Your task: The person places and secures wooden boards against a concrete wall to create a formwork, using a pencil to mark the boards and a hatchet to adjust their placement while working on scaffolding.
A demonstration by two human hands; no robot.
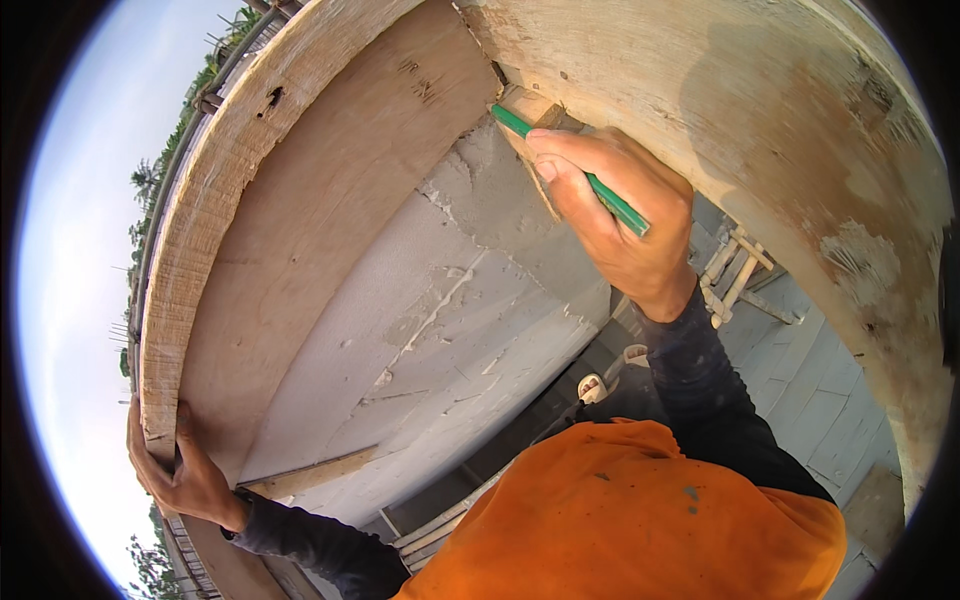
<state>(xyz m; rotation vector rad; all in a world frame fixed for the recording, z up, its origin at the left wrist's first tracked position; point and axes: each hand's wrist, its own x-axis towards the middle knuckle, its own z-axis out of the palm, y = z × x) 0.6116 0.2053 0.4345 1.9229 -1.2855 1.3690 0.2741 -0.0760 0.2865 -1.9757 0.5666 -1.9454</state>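
Observation:
My right hand (640, 215) is closed around a green pencil (618, 205), held at a slant with its far end at the corner where the boards meet. Beside that end, a small wood block (530, 105) is set against the grey plastered surface (510, 190). At the far left, my left hand (195, 480) is wrapped around the lower end of a long wooden plank (200, 230), thumb on the inner side and fingers on the outer. A brown plywood panel (340, 190) runs along the plank's inner side.
A large stained plywood sheet (780, 130) spans the upper right. Rough pale blockwork (400, 330) lies below the plywood panel, with a short wood strip (310, 475) near my left wrist. A wooden frame (740, 270) stands lower down on the pale floor (800, 370).

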